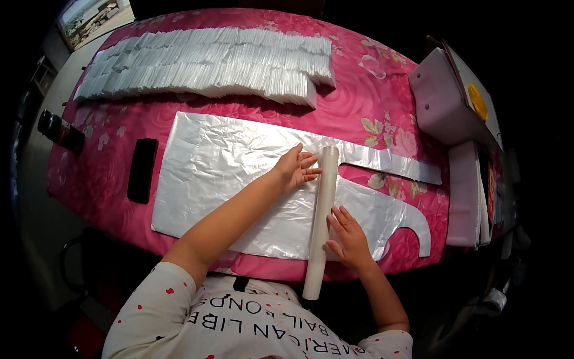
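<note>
A flat white plastic sheet, shaped like a carrier bag with two handle strips [239, 161], lies wrinkled in front of me. A long pale tube [323, 209] rests across it, its near end reaching past the table edge toward my body. My left hand [293, 168] is open at the tube's far part, fingers spread, their tips by its left side. On the other side, my right hand [348, 238] is open with outstretched fingers, the tips close to the tube. Whether either hand presses on the tube I cannot tell.
Long rows of folded white plastic pieces [197, 63] stand at the back of the pink floral table [359, 90]. At left are a black phone [142, 170] and a dark bottle [61, 131]. Pale boxes [439, 90] line the right edge, one bearing a yellow item [477, 102].
</note>
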`<action>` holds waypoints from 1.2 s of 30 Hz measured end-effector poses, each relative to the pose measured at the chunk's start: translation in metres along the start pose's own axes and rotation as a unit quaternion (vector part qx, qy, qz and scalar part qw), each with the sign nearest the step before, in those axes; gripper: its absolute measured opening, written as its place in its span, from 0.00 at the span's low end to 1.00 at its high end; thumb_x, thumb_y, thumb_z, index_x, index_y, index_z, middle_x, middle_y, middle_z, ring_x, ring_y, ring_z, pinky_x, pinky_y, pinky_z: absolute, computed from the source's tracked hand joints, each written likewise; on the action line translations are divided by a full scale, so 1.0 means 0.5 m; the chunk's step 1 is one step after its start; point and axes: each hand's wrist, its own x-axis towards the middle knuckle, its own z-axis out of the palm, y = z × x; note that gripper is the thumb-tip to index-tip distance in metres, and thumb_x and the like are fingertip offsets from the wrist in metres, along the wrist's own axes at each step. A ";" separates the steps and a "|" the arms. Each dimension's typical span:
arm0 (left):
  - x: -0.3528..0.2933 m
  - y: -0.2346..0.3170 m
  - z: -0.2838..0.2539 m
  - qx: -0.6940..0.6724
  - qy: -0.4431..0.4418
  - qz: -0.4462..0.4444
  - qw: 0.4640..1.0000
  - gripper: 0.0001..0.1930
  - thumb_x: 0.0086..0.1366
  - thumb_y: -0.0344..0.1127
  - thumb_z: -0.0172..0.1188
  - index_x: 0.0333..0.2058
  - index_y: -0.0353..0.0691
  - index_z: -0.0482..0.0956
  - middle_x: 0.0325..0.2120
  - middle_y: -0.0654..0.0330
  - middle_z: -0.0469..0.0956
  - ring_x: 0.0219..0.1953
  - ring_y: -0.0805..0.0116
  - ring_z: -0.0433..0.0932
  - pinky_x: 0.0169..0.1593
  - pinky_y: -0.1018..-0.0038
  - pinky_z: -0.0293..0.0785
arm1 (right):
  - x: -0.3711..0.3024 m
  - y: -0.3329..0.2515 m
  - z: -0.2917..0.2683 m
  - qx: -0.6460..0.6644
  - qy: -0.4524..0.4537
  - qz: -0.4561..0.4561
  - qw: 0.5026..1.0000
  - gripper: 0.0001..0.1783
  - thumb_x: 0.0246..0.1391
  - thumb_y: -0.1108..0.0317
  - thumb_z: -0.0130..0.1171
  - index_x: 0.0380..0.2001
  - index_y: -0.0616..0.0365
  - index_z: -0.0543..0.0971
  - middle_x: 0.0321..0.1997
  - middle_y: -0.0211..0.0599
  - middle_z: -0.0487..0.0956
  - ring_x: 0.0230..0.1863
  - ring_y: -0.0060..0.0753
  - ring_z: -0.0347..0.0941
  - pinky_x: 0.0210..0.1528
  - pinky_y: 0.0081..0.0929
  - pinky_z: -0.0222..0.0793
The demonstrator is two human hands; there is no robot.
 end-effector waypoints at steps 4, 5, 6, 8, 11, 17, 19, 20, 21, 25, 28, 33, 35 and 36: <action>-0.044 0.019 -0.007 0.045 0.065 0.046 0.996 0.26 0.68 0.49 0.36 0.52 0.31 0.61 0.48 0.52 0.70 0.43 0.63 0.74 0.45 0.73 0.71 | 0.019 0.009 0.021 -0.049 -0.058 -0.055 0.996 0.34 0.50 0.51 0.53 0.58 0.55 0.63 0.65 0.42 0.56 0.67 0.48 0.47 0.65 0.41 0.45; -0.063 0.020 -0.023 0.072 0.070 0.076 0.992 0.25 0.68 0.49 0.37 0.51 0.32 0.63 0.47 0.53 0.71 0.42 0.66 0.74 0.44 0.74 0.71 | 0.025 0.010 0.030 -0.066 -0.066 -0.066 0.993 0.35 0.51 0.48 0.50 0.59 0.54 0.61 0.66 0.42 0.54 0.68 0.48 0.45 0.65 0.41 0.43; -0.084 0.021 -0.037 0.100 0.074 0.104 0.987 0.24 0.68 0.48 0.38 0.50 0.32 0.64 0.46 0.54 0.73 0.41 0.68 0.74 0.44 0.75 0.71 | 0.030 0.009 0.040 -0.082 -0.073 -0.076 0.991 0.36 0.52 0.45 0.48 0.60 0.53 0.60 0.67 0.42 0.53 0.68 0.47 0.44 0.66 0.42 0.40; -0.145 0.032 -0.076 0.148 0.081 0.131 0.977 0.21 0.68 0.45 0.40 0.48 0.34 0.67 0.44 0.56 0.74 0.38 0.74 0.74 0.43 0.78 0.70 | 0.057 -0.017 0.066 -0.045 -0.080 -0.081 0.992 0.39 0.51 0.40 0.45 0.61 0.51 0.59 0.68 0.42 0.50 0.69 0.47 0.39 0.67 0.45 0.30; -0.250 0.041 -0.158 0.200 0.115 0.192 0.954 0.20 0.67 0.44 0.41 0.48 0.35 0.68 0.43 0.57 0.75 0.38 0.74 0.74 0.42 0.79 0.69 | 0.146 -0.112 0.110 -0.062 -0.112 -0.173 0.977 0.38 0.52 0.40 0.43 0.59 0.55 0.61 0.65 0.43 0.55 0.69 0.48 0.39 0.67 0.46 0.30; -0.474 0.040 -0.290 0.191 0.255 0.259 0.912 0.17 0.68 0.40 0.40 0.46 0.36 0.69 0.41 0.58 0.76 0.37 0.76 0.73 0.39 0.81 0.68 | 0.228 -0.282 0.176 0.216 -0.166 -0.298 0.915 0.34 0.55 0.46 0.47 0.58 0.57 0.62 0.63 0.43 0.60 0.67 0.47 0.46 0.64 0.43 0.46; -0.546 0.016 -0.333 0.188 0.291 0.274 0.897 0.16 0.68 0.40 0.40 0.46 0.36 0.69 0.40 0.59 0.76 0.36 0.78 0.73 0.39 0.82 0.67 | 0.240 -0.272 0.159 0.255 -0.086 -0.278 0.922 0.28 0.52 0.55 0.51 0.53 0.59 0.68 0.57 0.43 0.67 0.63 0.47 0.55 0.61 0.40 0.53; -0.576 0.002 -0.348 0.181 0.304 0.282 0.892 0.16 0.68 0.39 0.40 0.46 0.36 0.70 0.39 0.59 0.76 0.35 0.79 0.73 0.39 0.83 0.67 | 0.243 -0.246 0.162 0.236 -0.048 -0.251 0.937 0.26 0.53 0.55 0.51 0.52 0.59 0.69 0.56 0.43 0.68 0.62 0.47 0.58 0.61 0.40 0.54; -0.604 -0.012 -0.361 0.177 0.319 0.287 0.886 0.16 0.68 0.39 0.40 0.46 0.37 0.70 0.39 0.59 0.76 0.35 0.79 0.73 0.38 0.83 0.67 | 0.246 -0.223 0.157 0.190 -0.029 -0.224 0.956 0.25 0.53 0.56 0.50 0.51 0.59 0.70 0.56 0.43 0.68 0.61 0.47 0.59 0.60 0.40 0.55; -0.685 -0.060 -0.391 0.172 0.366 0.284 0.869 0.15 0.68 0.39 0.40 0.44 0.37 0.71 0.38 0.61 0.77 0.34 0.80 0.73 0.39 0.84 0.66 | 0.267 -0.184 0.156 0.021 -0.053 -0.223 0.973 0.29 0.52 0.54 0.51 0.55 0.57 0.66 0.60 0.42 0.63 0.63 0.45 0.55 0.62 0.39 0.51; -0.711 -0.098 -0.408 0.226 0.361 0.304 0.852 0.13 0.67 0.36 0.44 0.45 0.36 0.71 0.37 0.62 0.77 0.35 0.81 0.74 0.41 0.83 0.67 | 0.300 -0.185 0.187 -0.053 -0.100 -0.257 0.960 0.33 0.51 0.52 0.50 0.59 0.54 0.62 0.64 0.41 0.58 0.66 0.45 0.49 0.65 0.40 0.46; -0.719 -0.054 -0.373 0.693 0.348 0.354 0.523 0.19 0.52 0.27 0.57 0.46 0.37 0.71 0.43 0.55 0.74 0.45 0.61 0.73 0.51 0.68 0.67 | 0.352 -0.231 0.233 -0.075 -0.111 -0.286 0.949 0.34 0.52 0.48 0.49 0.59 0.52 0.61 0.66 0.39 0.55 0.68 0.44 0.45 0.66 0.42 0.40; -0.693 -0.029 -0.395 0.742 0.264 0.390 0.476 0.21 0.48 0.27 0.58 0.45 0.37 0.72 0.44 0.54 0.73 0.47 0.57 0.71 0.51 0.66 0.67 | 0.367 -0.251 0.253 -0.070 -0.100 -0.294 0.948 0.34 0.52 0.47 0.49 0.59 0.51 0.62 0.65 0.39 0.56 0.67 0.44 0.46 0.66 0.43 0.39; -0.680 -0.016 -0.403 0.764 0.218 0.407 0.450 0.22 0.46 0.27 0.59 0.44 0.37 0.72 0.45 0.54 0.72 0.48 0.55 0.70 0.52 0.64 0.66 | 0.373 -0.258 0.263 -0.069 -0.097 -0.293 0.949 0.34 0.52 0.47 0.49 0.59 0.51 0.62 0.65 0.39 0.56 0.67 0.44 0.46 0.66 0.43 0.39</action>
